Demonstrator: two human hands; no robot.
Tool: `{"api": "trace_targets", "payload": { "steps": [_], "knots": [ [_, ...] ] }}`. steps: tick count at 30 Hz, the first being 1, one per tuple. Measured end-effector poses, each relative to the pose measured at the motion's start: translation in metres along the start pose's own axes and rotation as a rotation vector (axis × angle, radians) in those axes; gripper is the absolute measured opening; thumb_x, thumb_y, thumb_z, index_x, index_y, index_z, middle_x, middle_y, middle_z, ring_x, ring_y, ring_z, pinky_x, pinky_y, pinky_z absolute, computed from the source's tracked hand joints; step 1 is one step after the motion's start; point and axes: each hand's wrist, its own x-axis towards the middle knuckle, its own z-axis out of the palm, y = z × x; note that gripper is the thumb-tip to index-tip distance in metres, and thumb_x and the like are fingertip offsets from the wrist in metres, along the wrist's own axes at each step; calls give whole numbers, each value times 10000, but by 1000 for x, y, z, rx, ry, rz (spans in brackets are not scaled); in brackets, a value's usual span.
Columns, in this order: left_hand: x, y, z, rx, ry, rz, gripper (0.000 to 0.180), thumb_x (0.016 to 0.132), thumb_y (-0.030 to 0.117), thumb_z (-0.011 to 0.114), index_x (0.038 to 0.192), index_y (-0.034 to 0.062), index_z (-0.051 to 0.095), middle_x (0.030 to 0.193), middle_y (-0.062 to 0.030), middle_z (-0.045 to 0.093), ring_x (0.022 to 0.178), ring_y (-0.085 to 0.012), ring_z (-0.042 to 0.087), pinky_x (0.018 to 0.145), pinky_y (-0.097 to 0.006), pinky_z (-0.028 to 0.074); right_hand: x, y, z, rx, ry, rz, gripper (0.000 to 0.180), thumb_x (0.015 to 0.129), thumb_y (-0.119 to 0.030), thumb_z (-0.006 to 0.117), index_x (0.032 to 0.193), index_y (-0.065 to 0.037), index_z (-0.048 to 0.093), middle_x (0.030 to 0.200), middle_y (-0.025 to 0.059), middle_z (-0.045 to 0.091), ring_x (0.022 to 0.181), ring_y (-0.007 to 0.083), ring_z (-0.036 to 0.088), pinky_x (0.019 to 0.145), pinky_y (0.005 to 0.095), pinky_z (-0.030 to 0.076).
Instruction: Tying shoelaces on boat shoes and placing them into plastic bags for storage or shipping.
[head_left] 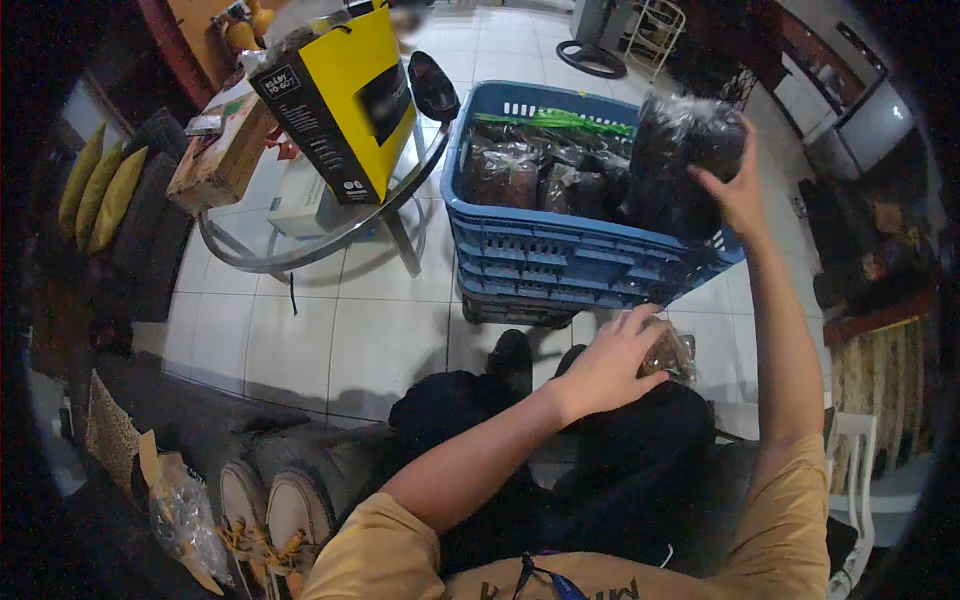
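Observation:
My right hand [738, 195] grips a dark, block-shaped package [672, 150] in shiny clear plastic, thumb on its near face and fingers around its right side. The package is raised at the right end of a blue plastic crate [560, 222]. Inside the crate stand several dark plastic-wrapped packages [505, 175], with bright green strips [570, 122] along the far side. My left hand [615, 360] is over my knee, fingers and thumb curved around a smaller brownish package [670, 352] in clear plastic. The hand covers part of that package.
The blue crate sits on a black base [515, 312] on a tiled floor [385, 330]. To the left, a round metal-rimmed table [270, 263] bears a yellow and black bag [360, 100] and a cardboard box [225, 150]. Shoes [298, 510] lie at lower left; a white chair [850, 470] stands at right.

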Motion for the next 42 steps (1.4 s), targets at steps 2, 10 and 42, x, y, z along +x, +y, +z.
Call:
{"api": "trace_targets", "payload": {
  "steps": [2,10,42],
  "knots": [
    [0,-1,0,13,-26,-4,685,878,294,773,1451,58,479,1511,-238,391,1318,-481,483,1117,-530,414,-7,25,7,80,-154,57,905,683,-56,865,1453,-102,391,1347,118,573,1318,243,510,1135,379,373],
    [-4,-3,4,22,-123,12,682,880,285,769,1444,31,482,1500,-228,394,1287,-477,501,1115,-528,416,-27,73,12,164,-609,434,192,883,-151,707,968,-69,556,989,38,630,1007,156,624,900,310,484],
    [-11,-55,43,90,-143,110,578,822,261,769,1334,57,594,1410,-263,526,1280,-450,529,1055,-529,468,21,31,236,-391,-748,58,702,716,-285,879,1282,-38,543,1192,265,683,1130,450,647,957,478,523]
  ]
}}
